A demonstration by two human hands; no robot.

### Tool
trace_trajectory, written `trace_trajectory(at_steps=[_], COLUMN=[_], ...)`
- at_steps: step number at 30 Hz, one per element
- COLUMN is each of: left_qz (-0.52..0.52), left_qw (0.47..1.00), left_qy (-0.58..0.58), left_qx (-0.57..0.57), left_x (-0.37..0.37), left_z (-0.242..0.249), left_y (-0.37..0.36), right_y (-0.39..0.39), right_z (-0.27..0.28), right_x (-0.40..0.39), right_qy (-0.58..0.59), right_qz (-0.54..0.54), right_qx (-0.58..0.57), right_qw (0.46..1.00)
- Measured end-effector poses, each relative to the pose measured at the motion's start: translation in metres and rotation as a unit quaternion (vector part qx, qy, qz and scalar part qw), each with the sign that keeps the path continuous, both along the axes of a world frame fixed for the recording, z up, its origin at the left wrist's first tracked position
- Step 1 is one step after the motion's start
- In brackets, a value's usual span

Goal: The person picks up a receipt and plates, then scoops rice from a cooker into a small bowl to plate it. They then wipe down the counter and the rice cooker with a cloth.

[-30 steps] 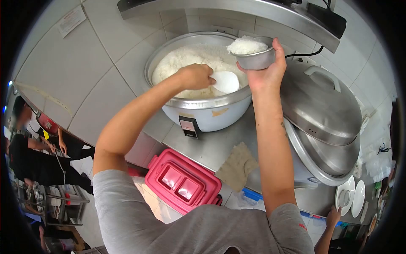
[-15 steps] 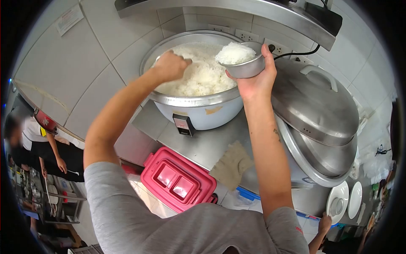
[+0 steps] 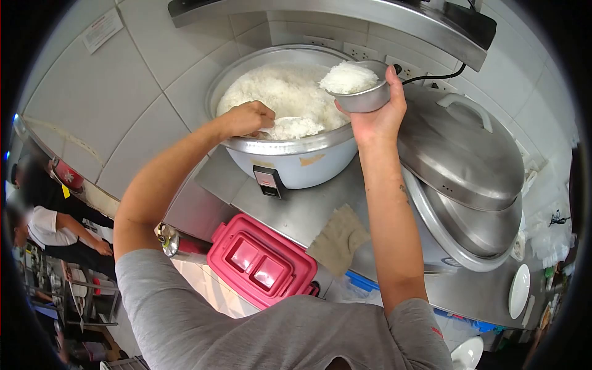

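My left hand (image 3: pixel 249 119) is closed on the handle of a white scoop, low over the near rim of a large rice cooker (image 3: pixel 290 179). White rice (image 3: pixel 271 86) fills much of the pot, and a clump of it lies at the scoop (image 3: pixel 282 124). To the right, my right hand (image 3: pixel 376 120) supports a round metal bowl (image 3: pixel 364 100) from below and the side, thumb up along its wall. Rice is heaped at the bowl's left side, and the bowl is held over the cooker's right rim.
A second cooker with a large metal lid (image 3: pixel 462 148) stands at the right. A brown cloth (image 3: pixel 339 240) lies at the counter's edge, near a pink lidded bin (image 3: pixel 259 262). A white plate (image 3: pixel 519 291) is at the far right. People (image 3: pixel 55 228) stand at the left.
My left hand has moved down toward the near rim, and the scoop now shows. The bowl has shifted slightly right. At the lower right, another person's hand and a plate have moved away from the counter.
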State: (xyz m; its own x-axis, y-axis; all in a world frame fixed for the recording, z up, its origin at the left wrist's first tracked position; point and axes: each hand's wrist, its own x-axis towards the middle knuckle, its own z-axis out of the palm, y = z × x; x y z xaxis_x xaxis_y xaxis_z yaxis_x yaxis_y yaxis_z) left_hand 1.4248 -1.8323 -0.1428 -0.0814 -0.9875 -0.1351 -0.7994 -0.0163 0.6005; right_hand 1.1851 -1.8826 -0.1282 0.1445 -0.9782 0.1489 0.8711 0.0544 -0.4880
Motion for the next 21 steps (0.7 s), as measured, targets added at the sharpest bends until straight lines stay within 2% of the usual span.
trace_trajectory(at_steps=[2, 5, 8, 11, 14, 18, 21], left_qz=[0.015, -0.02, 0.001, -0.018, 0.035, 0.063, 0.113], left_qw=[0.998, 0.991, 0.987, 0.969, 0.95, 0.962, 0.981], left_qy=[0.048, 0.084, 0.091, 0.097, 0.149, 0.174, 0.126], left_qx=[0.037, 0.107, 0.132, 0.225, 0.271, 0.203, 0.099], left_x=[-0.005, 0.007, 0.011, 0.012, 0.013, 0.026, 0.035], left_z=[0.012, 0.012, 0.007, 0.012, 0.008, 0.019, 0.039], left_y=[0.004, -0.008, -0.017, -0.026, -0.031, -0.037, -0.035], right_y=[-0.003, -0.005, -0.006, -0.005, -0.006, -0.009, -0.013], right_z=[-0.002, -0.005, -0.006, -0.005, -0.006, -0.007, -0.01], right_x=[-0.001, -0.001, 0.002, 0.007, 0.011, 0.012, 0.012], right_qy=[-0.002, 0.0, 0.004, 0.009, 0.01, 0.005, 0.002], right_qz=[0.003, 0.001, -0.007, -0.02, -0.023, -0.037, -0.02], right_qx=[0.004, 0.016, 0.021, 0.031, 0.032, 0.024, 0.026], right_qw=[1.0, 1.0, 1.0, 0.999, 0.999, 0.999, 0.999])
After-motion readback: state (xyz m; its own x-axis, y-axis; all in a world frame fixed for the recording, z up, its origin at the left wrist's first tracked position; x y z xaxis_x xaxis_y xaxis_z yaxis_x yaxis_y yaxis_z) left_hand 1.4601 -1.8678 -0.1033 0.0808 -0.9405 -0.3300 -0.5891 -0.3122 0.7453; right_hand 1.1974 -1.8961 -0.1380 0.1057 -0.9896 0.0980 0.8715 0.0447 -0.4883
